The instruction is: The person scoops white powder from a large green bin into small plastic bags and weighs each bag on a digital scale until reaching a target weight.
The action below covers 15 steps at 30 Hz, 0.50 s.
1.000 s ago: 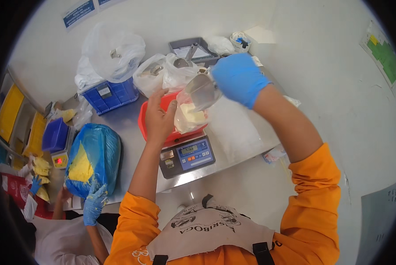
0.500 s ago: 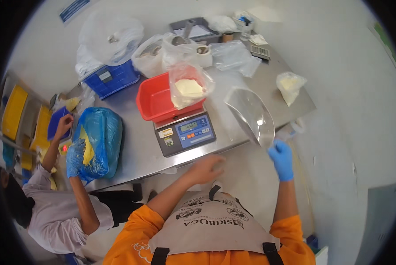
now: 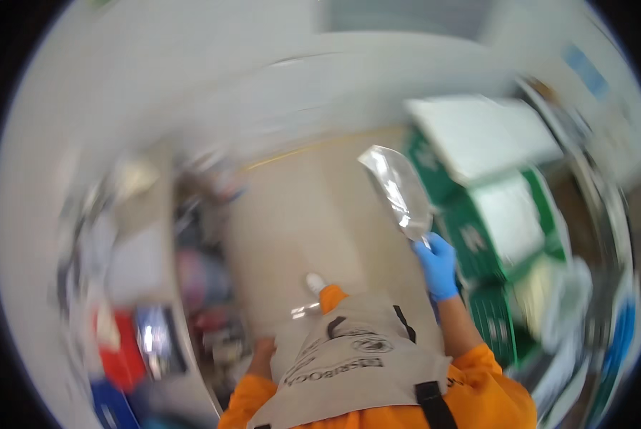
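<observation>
Gripped in my blue-gloved right hand (image 3: 436, 266) is the handle of a shiny metal scoop (image 3: 395, 189), which I hold out over the floor (image 3: 292, 214), just left of stacked green crates (image 3: 470, 243). My bare left hand (image 3: 264, 347) hangs low beside my apron, near the steel table (image 3: 156, 236) on the left; it is small and smeared by motion, so its fingers are unclear. On that table sit a red tray (image 3: 120, 357) and a scale (image 3: 160, 339), both blurred.
A white slab (image 3: 481, 136) lies on top of the crates. Pale bags (image 3: 549, 300) are at the lower right, and a blue bin (image 3: 110, 404) is at the lower left. A wall (image 3: 277, 79) runs across the far side. My white shoe (image 3: 315, 284) shows on the floor.
I have turned rightward, away from the scale and the co-worker, so the table now lies at my left. My left hand left the red tray and bag; the scoop moved down and away from them.
</observation>
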Motion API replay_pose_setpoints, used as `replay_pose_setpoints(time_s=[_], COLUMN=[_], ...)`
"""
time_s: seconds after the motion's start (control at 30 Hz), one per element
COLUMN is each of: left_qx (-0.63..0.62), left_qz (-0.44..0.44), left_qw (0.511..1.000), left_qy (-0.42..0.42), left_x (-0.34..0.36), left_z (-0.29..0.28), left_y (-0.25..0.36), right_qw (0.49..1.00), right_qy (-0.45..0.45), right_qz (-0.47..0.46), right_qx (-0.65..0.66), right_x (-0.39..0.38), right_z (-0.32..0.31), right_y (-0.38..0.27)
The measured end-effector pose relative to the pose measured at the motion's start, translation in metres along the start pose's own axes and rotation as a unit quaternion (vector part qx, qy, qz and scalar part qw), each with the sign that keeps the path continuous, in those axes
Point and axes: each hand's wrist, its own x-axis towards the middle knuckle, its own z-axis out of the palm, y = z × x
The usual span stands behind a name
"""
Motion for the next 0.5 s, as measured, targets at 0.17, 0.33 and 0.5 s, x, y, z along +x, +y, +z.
replay_pose_setpoints(time_s=[0.17, 0.33, 0.5], left_qx=[-0.052, 0.075, 0.187], left_qz=[0.025, 0.13, 0.118], left_qw=[0.991, 0.984, 0.971], left_qy=[-0.12, -0.094, -0.088], left_x=[0.045, 0.114, 0.193], left_z=[-0.073, -0.131, -0.199], left_y=[0.121, 0.221, 0.323], right_qw=[0.911, 0.672, 0.604], right_qy=[0.404, 0.618, 0.479], right_qz=[0.003, 0.172, 0.437], right_qx=[-0.077, -0.37, -0.462], right_x=[-0.059, -0.175, -0.202], right_z=[-0.238, -0.489, -0.646], right_y=[0.025, 0.07, 0.127])
